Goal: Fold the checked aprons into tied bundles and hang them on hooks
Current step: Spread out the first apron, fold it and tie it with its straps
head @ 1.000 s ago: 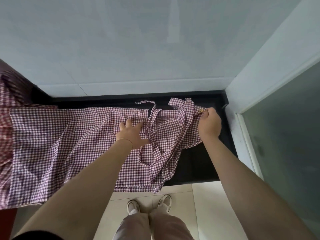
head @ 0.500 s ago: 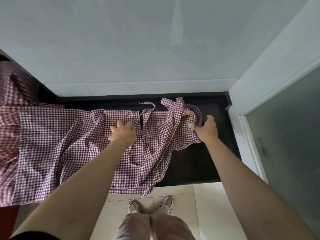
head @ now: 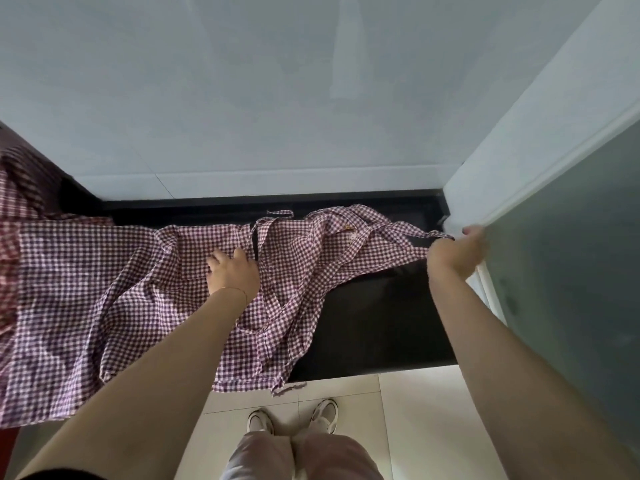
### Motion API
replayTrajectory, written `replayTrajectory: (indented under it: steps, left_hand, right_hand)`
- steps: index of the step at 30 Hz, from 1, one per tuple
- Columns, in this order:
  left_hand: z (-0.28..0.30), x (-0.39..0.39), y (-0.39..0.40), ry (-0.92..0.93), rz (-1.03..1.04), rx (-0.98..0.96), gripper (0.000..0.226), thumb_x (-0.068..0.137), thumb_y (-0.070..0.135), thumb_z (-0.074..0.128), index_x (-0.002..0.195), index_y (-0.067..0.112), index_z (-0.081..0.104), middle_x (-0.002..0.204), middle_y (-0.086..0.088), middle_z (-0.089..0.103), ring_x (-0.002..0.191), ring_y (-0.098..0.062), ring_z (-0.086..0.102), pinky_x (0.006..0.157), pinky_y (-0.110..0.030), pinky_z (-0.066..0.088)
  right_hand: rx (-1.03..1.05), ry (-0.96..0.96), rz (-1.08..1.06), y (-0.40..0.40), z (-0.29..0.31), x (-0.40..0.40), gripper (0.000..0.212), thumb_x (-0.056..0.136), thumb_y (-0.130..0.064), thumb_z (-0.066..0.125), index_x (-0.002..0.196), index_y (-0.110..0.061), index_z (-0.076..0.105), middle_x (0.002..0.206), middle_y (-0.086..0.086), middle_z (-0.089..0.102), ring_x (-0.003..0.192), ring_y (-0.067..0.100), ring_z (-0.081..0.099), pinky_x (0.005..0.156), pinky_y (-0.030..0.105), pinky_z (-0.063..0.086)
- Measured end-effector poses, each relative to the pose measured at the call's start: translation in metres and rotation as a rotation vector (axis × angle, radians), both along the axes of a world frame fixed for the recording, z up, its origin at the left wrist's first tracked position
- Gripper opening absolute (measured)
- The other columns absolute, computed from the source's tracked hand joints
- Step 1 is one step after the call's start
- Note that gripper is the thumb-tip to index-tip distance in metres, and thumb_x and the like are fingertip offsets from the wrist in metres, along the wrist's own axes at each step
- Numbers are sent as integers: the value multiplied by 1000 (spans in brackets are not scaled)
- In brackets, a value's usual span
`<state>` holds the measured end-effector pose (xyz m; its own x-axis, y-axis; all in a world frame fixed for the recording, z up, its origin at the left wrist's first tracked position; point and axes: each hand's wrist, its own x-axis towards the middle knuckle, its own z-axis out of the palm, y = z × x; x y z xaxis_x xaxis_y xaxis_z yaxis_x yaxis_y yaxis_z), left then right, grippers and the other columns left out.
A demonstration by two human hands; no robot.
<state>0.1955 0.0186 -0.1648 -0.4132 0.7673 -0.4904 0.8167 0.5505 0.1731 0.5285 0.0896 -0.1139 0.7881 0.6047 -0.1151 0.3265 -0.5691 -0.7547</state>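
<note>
Below, black tabletop (head: 374,327) against pale wall (head: 277,98), frosted glass panel (head: 571,271) at right. Checked apron (head: 138,289) spread across, hanging over front edge. Left hand (head: 232,271) flat, fingers spread; right hand (head: 457,251) pinching strap (head: 398,233), fingertips blurred. Second apron (head: 20,188) cut off left.

Bare black counter (head: 374,323) beside apron (head: 104,292)
</note>
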Motion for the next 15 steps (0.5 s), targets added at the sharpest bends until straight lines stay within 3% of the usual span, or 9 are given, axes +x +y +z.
replayTrajectory:
  steps: [4,6,10,13,15]
  left_hand:
    - [-5,-6,12,-9,-10,-4,40,100,32,27,126,9,48,148,-15,35,131,-45,37,101,-57,44]
    - [10,-2,13,-18,-58,-13,35,103,25,30,121,7,53,138,-13,44,127,-42,43,104,-56,42]
    - [14,3,11,3,-109,-23,38,104,23,29,131,3,48,142,-10,41,132,-42,38,108,-55,39]
    - [6,0,9,-31,-56,3,44,102,26,33,142,8,37,150,-9,34,137,-48,28,100,-55,46]
    - [5,0,8,-28,-64,1,49,102,28,33,149,13,30,155,-8,30,138,-48,27,101,-55,46]
  right_hand:
    - [-88,-223,349,4,4,-22,53,88,-6,64,138,-9,48,140,12,50,126,31,51,103,42,43]
    - [-88,-275,595,8,1,-35,60,86,-13,67,142,-12,45,144,11,49,131,30,49,109,46,42]
    - [-317,-153,1048,12,-8,-53,65,91,-27,66,149,-20,37,144,7,50,132,29,49,107,46,43]
    - [-402,24,986,13,-13,-63,68,94,-40,65,150,-15,34,148,8,47,132,29,50,101,39,43]
    - [-428,3,994,17,-15,-66,57,94,-43,64,140,-13,50,140,9,56,119,24,57,93,34,45]
